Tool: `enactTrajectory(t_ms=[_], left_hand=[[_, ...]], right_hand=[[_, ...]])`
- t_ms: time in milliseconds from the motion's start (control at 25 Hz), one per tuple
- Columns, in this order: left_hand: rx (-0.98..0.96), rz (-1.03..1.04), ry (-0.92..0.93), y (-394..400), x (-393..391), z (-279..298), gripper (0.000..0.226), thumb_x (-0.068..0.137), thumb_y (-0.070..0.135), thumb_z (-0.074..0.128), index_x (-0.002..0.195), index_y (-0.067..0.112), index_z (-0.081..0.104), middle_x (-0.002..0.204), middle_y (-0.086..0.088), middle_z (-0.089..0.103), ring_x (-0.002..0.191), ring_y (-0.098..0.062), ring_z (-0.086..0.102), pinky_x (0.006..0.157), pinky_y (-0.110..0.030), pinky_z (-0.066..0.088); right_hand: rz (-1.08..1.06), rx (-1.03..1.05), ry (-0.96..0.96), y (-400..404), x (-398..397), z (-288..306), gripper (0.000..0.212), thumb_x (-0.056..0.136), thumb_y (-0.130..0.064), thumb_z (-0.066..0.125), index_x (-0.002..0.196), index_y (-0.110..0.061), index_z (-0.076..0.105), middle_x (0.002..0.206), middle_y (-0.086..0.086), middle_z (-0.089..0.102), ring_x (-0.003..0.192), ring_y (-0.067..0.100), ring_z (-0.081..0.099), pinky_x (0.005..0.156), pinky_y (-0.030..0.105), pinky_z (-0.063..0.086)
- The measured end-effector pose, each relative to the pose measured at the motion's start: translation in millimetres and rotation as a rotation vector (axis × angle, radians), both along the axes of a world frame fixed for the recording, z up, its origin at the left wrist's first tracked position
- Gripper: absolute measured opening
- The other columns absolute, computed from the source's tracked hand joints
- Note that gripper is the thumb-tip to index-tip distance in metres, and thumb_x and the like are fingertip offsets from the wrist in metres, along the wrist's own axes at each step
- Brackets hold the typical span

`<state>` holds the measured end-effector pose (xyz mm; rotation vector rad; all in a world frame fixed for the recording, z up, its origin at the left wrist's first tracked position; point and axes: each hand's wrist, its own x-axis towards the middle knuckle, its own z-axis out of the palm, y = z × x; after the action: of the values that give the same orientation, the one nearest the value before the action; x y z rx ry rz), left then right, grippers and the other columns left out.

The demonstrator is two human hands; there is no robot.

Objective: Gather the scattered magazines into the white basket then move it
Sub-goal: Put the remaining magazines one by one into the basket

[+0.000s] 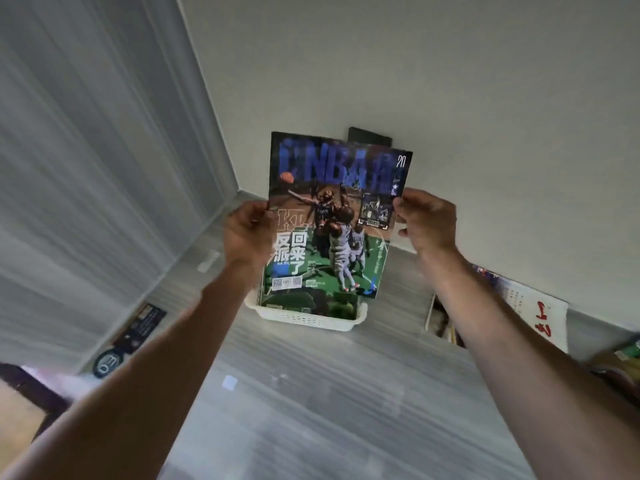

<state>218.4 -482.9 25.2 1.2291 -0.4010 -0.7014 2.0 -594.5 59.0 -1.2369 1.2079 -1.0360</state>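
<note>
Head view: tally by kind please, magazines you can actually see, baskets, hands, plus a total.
Magazines: 4: one held over the basket, one lying in the basket, one on the floor at left, one with red characters on the floor at right
White basket: 1
Hands: 2: left hand, right hand
Total: 7
</note>
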Motion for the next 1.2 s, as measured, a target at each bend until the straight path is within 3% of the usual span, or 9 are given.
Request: enactTrajectory(t_ms=[120, 280, 480, 680, 960, 1200], left_hand=[[0.068, -0.014, 0.003, -20, 33, 3, 0.038, 0.086, -0.020, 0.040, 0.073, 0.008, 0.062, 0.067, -0.011, 0.056, 0.046, -0.008, 0.052, 0.044, -0.018, 0.042], [0.611, -0.012, -0.621, -22, 49, -30, 0.009, 0.089, 0.007, 0.058, 0.091, 0.010, 0.066, 0.089, -0.014, 0.073, 0.075, -0.031, 0.069, 0.067, -0.040, 0.059], [0.841, -0.002, -0.803, -6, 51, -64, 0.009, 0.087, 0.020, 0.068, 0.095, 0.023, 0.067, 0.116, -0.005, 0.066, 0.104, -0.029, 0.063, 0.095, -0.050, 0.048], [0.881, -0.046, -0.846, -1, 57, -73, 0.015, 0.091, 0.021, 0.062, 0.105, 0.018, 0.065, 0.127, -0.008, 0.058, 0.110, -0.030, 0.059, 0.094, -0.052, 0.048], [0.916, -0.100, -0.848, -8, 59, -76, 0.013, 0.091, 0.026, 0.061, 0.103, 0.021, 0.066, 0.128, -0.008, 0.057, 0.114, -0.032, 0.055, 0.097, -0.050, 0.045], [0.955, -0.123, -0.843, -19, 55, -90, 0.014, 0.091, 0.027, 0.062, 0.105, 0.024, 0.064, 0.130, -0.006, 0.056, 0.113, -0.029, 0.056, 0.095, -0.050, 0.047]], right_hand=[[-0.009, -0.036, 0.080, -18, 29, 4, 0.026, 0.086, -0.007, 0.067, 0.075, -0.030, 0.072, 0.054, -0.017, 0.067, 0.045, -0.007, 0.055, 0.049, 0.016, 0.044], [-0.008, 0.012, 0.153, -27, 52, -17, 0.017, 0.086, -0.004, 0.065, 0.086, -0.019, 0.075, 0.054, -0.017, 0.065, 0.039, -0.008, 0.055, 0.042, 0.013, 0.043], [-0.024, 0.029, 0.293, -20, 54, -61, 0.013, 0.083, -0.011, 0.073, 0.085, -0.024, 0.075, 0.076, -0.011, 0.070, 0.060, -0.005, 0.062, 0.051, 0.006, 0.043], [-0.036, 0.064, 0.255, -21, 72, -66, 0.027, 0.083, -0.010, 0.073, 0.065, -0.031, 0.068, 0.068, -0.013, 0.067, 0.050, -0.008, 0.062, 0.044, 0.000, 0.040], [-0.088, 0.129, 0.297, -25, 65, -84, 0.012, 0.082, -0.014, 0.074, 0.080, -0.025, 0.072, 0.065, -0.016, 0.065, 0.056, -0.006, 0.060, 0.040, 0.001, 0.038], [-0.114, 0.173, 0.333, -31, 56, -104, 0.007, 0.082, -0.017, 0.074, 0.089, -0.021, 0.075, 0.069, -0.015, 0.067, 0.060, -0.004, 0.061, 0.046, 0.005, 0.040]])
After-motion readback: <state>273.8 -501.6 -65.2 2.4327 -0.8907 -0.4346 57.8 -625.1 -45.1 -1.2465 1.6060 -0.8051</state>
